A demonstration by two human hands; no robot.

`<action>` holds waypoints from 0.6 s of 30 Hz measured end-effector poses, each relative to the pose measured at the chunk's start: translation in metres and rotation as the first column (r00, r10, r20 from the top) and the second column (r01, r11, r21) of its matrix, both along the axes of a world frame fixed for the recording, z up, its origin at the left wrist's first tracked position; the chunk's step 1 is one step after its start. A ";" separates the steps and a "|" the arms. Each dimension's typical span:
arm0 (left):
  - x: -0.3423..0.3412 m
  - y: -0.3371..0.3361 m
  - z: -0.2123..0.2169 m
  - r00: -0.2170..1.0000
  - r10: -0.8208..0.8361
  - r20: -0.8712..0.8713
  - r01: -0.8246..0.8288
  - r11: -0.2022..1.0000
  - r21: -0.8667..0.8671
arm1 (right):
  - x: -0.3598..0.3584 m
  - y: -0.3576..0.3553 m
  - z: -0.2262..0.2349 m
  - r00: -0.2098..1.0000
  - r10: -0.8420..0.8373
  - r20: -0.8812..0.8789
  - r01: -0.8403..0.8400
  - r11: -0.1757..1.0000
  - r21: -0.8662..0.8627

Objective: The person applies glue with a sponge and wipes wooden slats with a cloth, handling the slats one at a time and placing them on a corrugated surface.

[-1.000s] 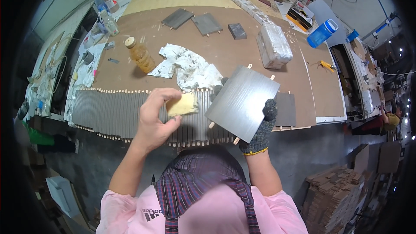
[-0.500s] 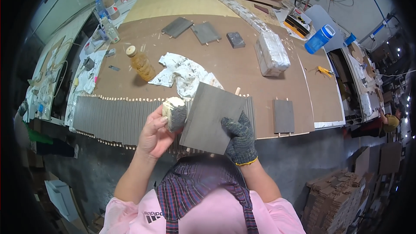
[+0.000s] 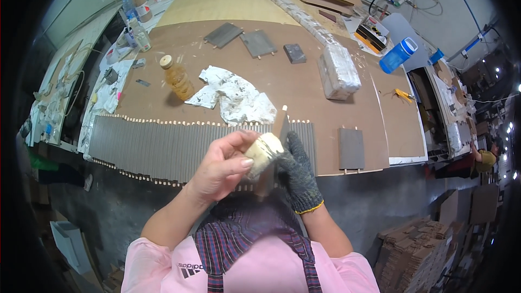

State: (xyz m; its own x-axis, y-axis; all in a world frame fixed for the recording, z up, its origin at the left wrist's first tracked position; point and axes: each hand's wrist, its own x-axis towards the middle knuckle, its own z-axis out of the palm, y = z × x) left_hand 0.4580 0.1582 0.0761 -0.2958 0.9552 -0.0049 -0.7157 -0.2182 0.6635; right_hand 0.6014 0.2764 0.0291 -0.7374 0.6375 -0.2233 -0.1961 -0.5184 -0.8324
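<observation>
My bare left hand [image 3: 222, 167] pinches a pale yellow sponge pad [image 3: 263, 151] and presses it against a thin grey panel [image 3: 279, 128]. My right hand [image 3: 296, 171], in a dark knit glove, holds that panel upright and edge-on to the camera, so only its narrow edge and a small peg at the top show. Both hands are close together above the near edge of the brown workbench [image 3: 304, 87], just over a long row of grey panels [image 3: 157, 144] with pale pegs sticking out.
Crumpled white cloth [image 3: 236, 95] and an amber bottle [image 3: 176, 77] lie behind the row. A single grey panel [image 3: 351, 148] lies to the right, a wrapped block [image 3: 339, 70] and more grey panels [image 3: 258, 42] farther back, a blue bottle [image 3: 398, 55] at far right.
The grey panel has turned from face-up to edge-on and come nearer to me. My left hand has moved right with the sponge, onto the panel.
</observation>
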 end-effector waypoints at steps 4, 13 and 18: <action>0.006 0.003 -0.004 0.993 -0.116 -0.012 0.115 0.993 -0.024 | 0.017 0.000 -0.009 0.988 0.082 -0.128 -0.137 0.840 -0.526; 0.026 0.004 -0.014 0.969 -0.240 0.055 0.242 0.969 -0.053 | 0.053 -0.006 -0.023 0.947 0.049 -0.318 -0.213 0.836 -0.505; 0.024 0.005 -0.012 0.982 -0.166 -0.092 0.160 0.985 -0.073 | 0.047 -0.009 -0.040 0.983 0.173 -0.058 -0.156 0.963 0.222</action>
State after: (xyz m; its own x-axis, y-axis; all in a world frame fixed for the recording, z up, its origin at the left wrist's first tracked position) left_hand 0.4818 0.1634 0.0644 -0.1384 0.9893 -0.0470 -0.6696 -0.0585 0.7404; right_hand 0.6483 0.2679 -0.0111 -0.8457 0.5326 -0.0332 -0.1903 -0.3591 -0.9137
